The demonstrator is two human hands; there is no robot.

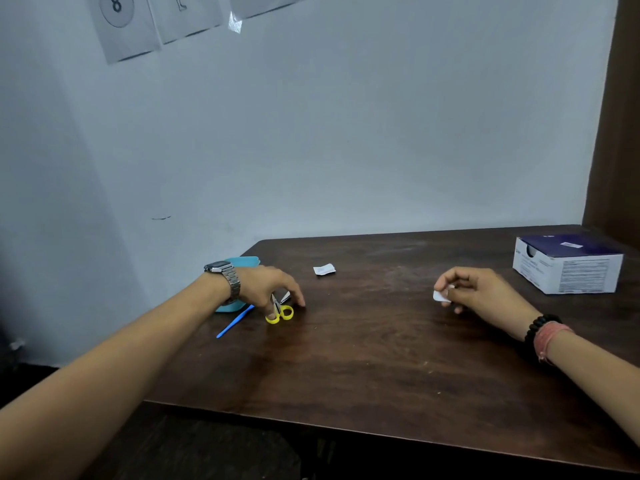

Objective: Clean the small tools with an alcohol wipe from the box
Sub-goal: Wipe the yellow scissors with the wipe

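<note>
My left hand (268, 284) hovers over small yellow-handled scissors (281, 311) lying on the dark wooden table (363, 358); its fingers are spread and touch down around them, and one fingertip rests at a handle ring. A metal tool (285, 297), perhaps a nail clipper, lies just beyond, partly hidden by the hand. A thin blue stick tool (234, 321) lies to the left. My right hand (474, 287) pinches a small white alcohol wipe (441, 296) above the table. The white and purple wipe box (568, 265) stands at the far right.
A torn white wipe wrapper (324, 269) lies at mid-table near the back. A light blue container (242, 268) sits at the table's left edge behind my left wrist. The wall rises right behind the table, and a dark panel closes the right side.
</note>
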